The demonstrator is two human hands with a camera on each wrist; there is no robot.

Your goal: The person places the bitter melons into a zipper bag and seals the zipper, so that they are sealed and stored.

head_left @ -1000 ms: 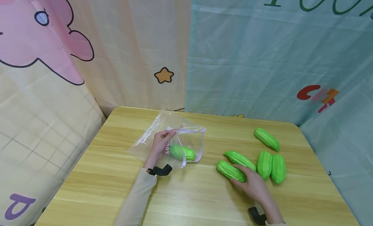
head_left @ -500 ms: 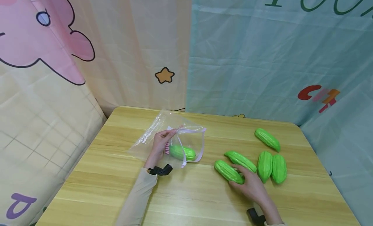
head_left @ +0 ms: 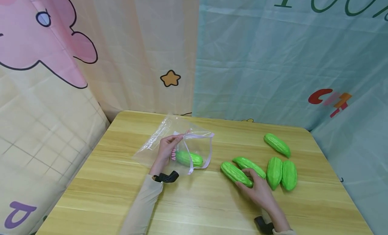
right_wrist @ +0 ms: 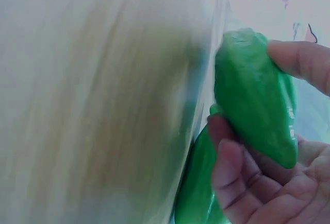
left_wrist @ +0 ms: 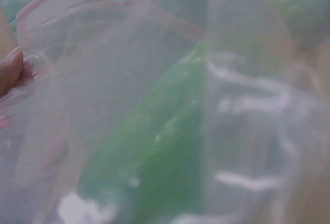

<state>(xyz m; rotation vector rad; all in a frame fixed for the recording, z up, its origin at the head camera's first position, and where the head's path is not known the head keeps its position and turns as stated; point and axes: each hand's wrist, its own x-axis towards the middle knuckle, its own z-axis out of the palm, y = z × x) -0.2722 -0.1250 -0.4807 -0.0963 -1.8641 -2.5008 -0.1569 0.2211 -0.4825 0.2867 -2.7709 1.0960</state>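
Observation:
My left hand (head_left: pixel 166 149) pinches the lilac-edged mouth of a clear plastic bag (head_left: pixel 159 132), which gapes towards the right. Inside the bag lies a ridged green bitter melon (head_left: pixel 185 158); the left wrist view shows it blurred through the plastic. My right hand (head_left: pixel 257 191) grips another bitter melon (head_left: pixel 234 173) by its near end, thumb on one side and fingers on the other. In the right wrist view this held melon (right_wrist: pixel 255 95) shows its pointed end towards the palm. Right behind it on the table is a third bitter melon (head_left: pixel 250 166).
Two more bitter melons (head_left: pixel 274 173) lie side by side to the right of my right hand. Farther back on that side is a single bitter melon (head_left: pixel 277 144). The wooden table (head_left: pixel 194 208) ends at printed cloth curtains (head_left: pixel 257 60) behind and at the sides.
My right hand has shifted slightly left, carrying its bitter melon towards the bag. The left hand and the bag have stayed in place.

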